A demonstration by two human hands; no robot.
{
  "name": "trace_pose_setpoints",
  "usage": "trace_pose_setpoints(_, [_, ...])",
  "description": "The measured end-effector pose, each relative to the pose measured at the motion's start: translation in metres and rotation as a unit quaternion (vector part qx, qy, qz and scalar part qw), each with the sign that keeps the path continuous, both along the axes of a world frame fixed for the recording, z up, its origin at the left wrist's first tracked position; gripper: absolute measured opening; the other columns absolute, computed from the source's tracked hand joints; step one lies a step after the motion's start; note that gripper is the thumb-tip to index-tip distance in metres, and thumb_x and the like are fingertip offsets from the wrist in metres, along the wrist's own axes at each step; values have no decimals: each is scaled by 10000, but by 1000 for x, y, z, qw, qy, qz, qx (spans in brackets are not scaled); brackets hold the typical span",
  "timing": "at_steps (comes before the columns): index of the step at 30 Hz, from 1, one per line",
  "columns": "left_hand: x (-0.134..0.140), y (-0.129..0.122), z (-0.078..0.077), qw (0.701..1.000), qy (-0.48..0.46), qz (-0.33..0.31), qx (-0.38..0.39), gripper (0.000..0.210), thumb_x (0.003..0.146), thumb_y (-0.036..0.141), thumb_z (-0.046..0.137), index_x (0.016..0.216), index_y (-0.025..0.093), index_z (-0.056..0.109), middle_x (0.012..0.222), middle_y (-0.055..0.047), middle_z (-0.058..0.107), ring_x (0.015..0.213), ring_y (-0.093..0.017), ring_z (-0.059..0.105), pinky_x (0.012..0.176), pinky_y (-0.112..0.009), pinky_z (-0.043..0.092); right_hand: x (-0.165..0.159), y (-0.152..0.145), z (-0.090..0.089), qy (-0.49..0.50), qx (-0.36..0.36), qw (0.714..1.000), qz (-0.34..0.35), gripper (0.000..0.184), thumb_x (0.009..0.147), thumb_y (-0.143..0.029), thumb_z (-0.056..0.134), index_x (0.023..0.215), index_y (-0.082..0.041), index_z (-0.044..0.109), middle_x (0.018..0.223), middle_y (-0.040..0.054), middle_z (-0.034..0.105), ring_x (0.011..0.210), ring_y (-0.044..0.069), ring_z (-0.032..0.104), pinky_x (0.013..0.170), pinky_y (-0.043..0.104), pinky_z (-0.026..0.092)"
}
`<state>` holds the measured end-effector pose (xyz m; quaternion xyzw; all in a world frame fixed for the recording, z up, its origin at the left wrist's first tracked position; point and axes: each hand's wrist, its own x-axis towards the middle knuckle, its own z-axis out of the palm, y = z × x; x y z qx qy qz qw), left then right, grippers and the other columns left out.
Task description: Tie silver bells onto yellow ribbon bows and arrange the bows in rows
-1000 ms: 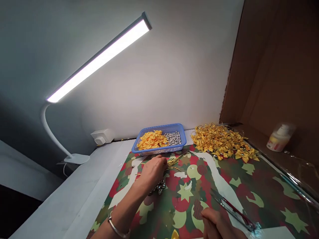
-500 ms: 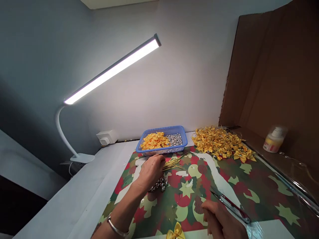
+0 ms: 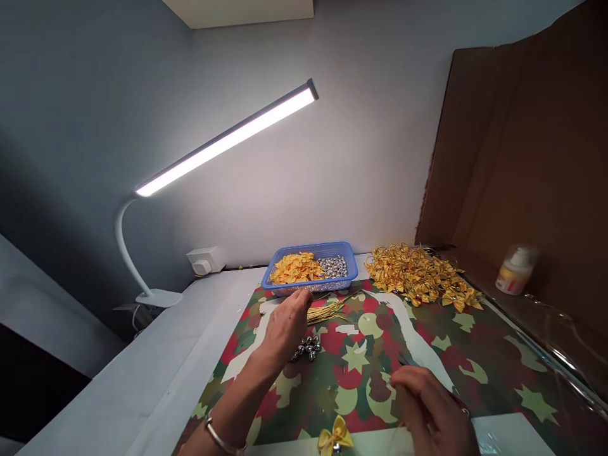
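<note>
My left hand is closed in a pinch beside a bundle of gold cords; a thin cord end sticks out past its fingertips. Just below its wrist lies a small heap of silver bells, partly covered by the hand. My right hand is curled at the lower right, thumb and index finger together; what they hold, if anything, I cannot make out. Under it lies a pair of scissors, mostly hidden. A yellow ribbon bow with a silver bell rests at the front edge.
At the back stands a blue basket of yellow bows and silver bells. Right of it is a pile of finished yellow bows. A white lamp, a bottle and a cardboard sheet surround the patterned mat.
My left hand has lifted slightly off the cord bundle, with a cord end now showing at its fingertips. My right hand has shifted a little right, over the scissors. The camera view tilted slightly.
</note>
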<state>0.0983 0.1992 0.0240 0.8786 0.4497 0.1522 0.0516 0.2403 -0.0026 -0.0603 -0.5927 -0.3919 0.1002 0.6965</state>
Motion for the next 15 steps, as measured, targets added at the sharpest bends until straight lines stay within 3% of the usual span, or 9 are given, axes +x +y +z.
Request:
trace_pose_setpoints(3, [-10, -34, 17, 995, -103, -9, 1, 131, 988, 142, 512, 996, 154, 643, 937, -48, 714, 826, -189, 685, 779, -373, 578, 1, -6, 19, 184, -33, 980, 62, 308, 894, -547, 634, 971, -254, 687, 674, -8, 647, 438, 94, 503, 403, 177, 410])
trace_pose_setpoints(6, [-21, -87, 28, 978, -194, -44, -59, 137, 973, 192, 502, 926, 205, 630, 791, -5, 712, 687, -156, 680, 626, -254, 586, 1, -13, 42, 279, -23, 949, 144, 328, 878, -509, 675, 1089, -263, 627, 625, -46, 596, 420, 78, 482, 386, 157, 353])
trace_pose_setpoints(7, [-25, -105, 29, 966, -232, -60, -96, 140, 970, 230, 507, 927, 218, 640, 778, 3, 716, 692, -153, 698, 610, -228, 592, 0, -15, 48, 282, -22, 942, 179, 303, 884, -494, 675, 1060, -249, 644, 649, -39, 597, 427, 68, 466, 401, 161, 354])
trace_pose_setpoints(9, [-32, -137, 27, 899, -364, -70, -234, 91, 914, 276, 614, 890, 230, 689, 726, 10, 711, 669, -164, 702, 606, -222, 599, -3, -18, 57, 259, -44, 928, 264, 295, 899, -478, 665, 1018, -210, 699, 723, -7, 608, 468, 58, 447, 443, 180, 371])
trace_pose_setpoints(11, [-37, -160, 20, 860, -414, -70, -290, 75, 888, 260, 656, 852, 245, 720, 694, 17, 714, 655, -164, 700, 594, -208, 587, -9, -19, 60, 230, -75, 909, 339, 318, 900, -467, 670, 1052, -195, 728, 765, 9, 598, 496, 60, 428, 451, 190, 360])
trace_pose_setpoints(13, [-41, -175, 9, 856, -420, -70, -293, 97, 886, 228, 655, 834, 259, 731, 689, 26, 723, 652, -161, 699, 609, -208, 579, -16, -21, 60, 194, -85, 906, 367, 255, 890, -425, 693, 1004, -203, 749, 735, -3, 583, 518, 70, 434, 457, 190, 361])
trace_pose_setpoints(15, [-46, -182, -3, 867, -416, -69, -264, 126, 887, 192, 643, 844, 275, 728, 710, 35, 737, 662, -157, 698, 636, -213, 570, -23, -23, 61, 129, -67, 929, 341, 140, 881, -342, 710, 858, -214, 762, 709, -6, 604, 586, 97, 505, 511, 193, 417])
